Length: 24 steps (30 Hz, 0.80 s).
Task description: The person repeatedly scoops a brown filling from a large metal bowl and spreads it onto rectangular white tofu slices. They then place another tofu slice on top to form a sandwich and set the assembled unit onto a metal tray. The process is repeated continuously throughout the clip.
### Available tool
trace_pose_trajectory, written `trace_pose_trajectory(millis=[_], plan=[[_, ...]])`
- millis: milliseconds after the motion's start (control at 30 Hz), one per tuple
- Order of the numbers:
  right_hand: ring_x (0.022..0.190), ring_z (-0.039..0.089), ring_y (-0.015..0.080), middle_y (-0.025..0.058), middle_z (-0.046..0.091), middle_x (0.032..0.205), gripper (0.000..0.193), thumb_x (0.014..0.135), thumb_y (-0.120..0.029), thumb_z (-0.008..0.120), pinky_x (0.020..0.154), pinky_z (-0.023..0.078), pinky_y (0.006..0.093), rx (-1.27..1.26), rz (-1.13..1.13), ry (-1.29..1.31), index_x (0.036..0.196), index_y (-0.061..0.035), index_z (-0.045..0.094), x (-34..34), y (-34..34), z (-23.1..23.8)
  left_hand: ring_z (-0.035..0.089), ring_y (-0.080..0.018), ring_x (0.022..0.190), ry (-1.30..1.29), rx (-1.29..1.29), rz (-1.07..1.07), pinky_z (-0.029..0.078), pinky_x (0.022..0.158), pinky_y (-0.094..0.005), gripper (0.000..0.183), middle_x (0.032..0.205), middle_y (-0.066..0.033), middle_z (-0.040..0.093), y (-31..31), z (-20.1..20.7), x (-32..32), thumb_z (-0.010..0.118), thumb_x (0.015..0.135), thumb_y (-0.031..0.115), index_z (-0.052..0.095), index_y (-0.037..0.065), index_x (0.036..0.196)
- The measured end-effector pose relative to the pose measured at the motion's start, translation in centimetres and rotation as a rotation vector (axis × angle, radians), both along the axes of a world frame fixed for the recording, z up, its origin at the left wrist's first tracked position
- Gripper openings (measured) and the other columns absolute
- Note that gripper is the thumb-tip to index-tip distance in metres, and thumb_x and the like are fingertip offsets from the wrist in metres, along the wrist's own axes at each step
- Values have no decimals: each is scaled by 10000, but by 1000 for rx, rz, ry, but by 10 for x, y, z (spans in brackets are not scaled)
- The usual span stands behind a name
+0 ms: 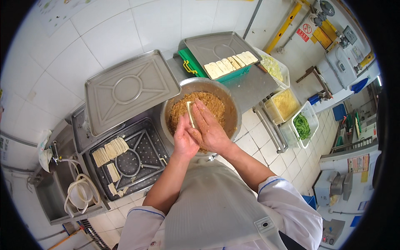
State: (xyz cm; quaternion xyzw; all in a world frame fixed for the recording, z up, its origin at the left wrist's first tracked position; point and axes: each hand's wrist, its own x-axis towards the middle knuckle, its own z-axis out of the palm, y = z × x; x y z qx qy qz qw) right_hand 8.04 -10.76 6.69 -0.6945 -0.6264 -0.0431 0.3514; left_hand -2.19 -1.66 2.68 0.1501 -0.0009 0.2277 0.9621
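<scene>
White, translucent material forms the apron at the near side of the steel bowl. Above the bowl, the left hand is cupped and the right hand is flat, fingers extended; together they clasp one pale slice between them. Brown mixture lies inside the bowl. Left of the bowl, a dark tray carries further slices. Beyond the bowl, toward its right, a grey tray bears a slice row; behind stands the tiled wall.
</scene>
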Motion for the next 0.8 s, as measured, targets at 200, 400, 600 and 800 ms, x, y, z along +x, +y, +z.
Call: trace_pose_trajectory(millis=[200, 400, 600, 800], plan=[[1522, 373, 518, 373, 375, 1620, 752, 1008, -320, 685, 1265, 322, 551, -7, 18, 47, 1538, 144, 421, -1, -1, -2, 450, -272, 1514, 72, 30, 7, 339, 1264, -467, 729, 1642, -98, 473, 2, 15, -1, 360, 1129, 604, 371, 90, 1646], [1545, 339, 514, 333, 323, 1673, 794, 1003, -322, 694, 1279, 295, 548, 73, 22, 80, 1602, 83, 366, -8, -8, -1, 473, -277, 1486, 66, -4, 20, 361, 1242, -474, 744, 1622, -104, 485, 5, 19, 3, 365, 1116, 634, 377, 100, 1634], [1464, 471, 470, 317, 468, 1578, 623, 1018, -266, 669, 1208, 408, 519, 59, -81, 257, 1538, 24, 488, 16, -31, -29, 486, -285, 1476, 120, -52, 88, 355, 1240, -460, 730, 1593, -101, 525, 9, 21, 1, 410, 1109, 616, 424, 78, 1602], [1035, 746, 434, 252, 770, 1084, 335, 967, -191, 609, 927, 591, 514, -1114, -196, 139, 1210, 3, 737, 70, -32, -150, 495, -263, 1458, 75, -51, 154, 355, 1229, -442, 689, 1567, -96, 544, 23, 23, -16, 445, 1114, 573, 437, 71, 1585]])
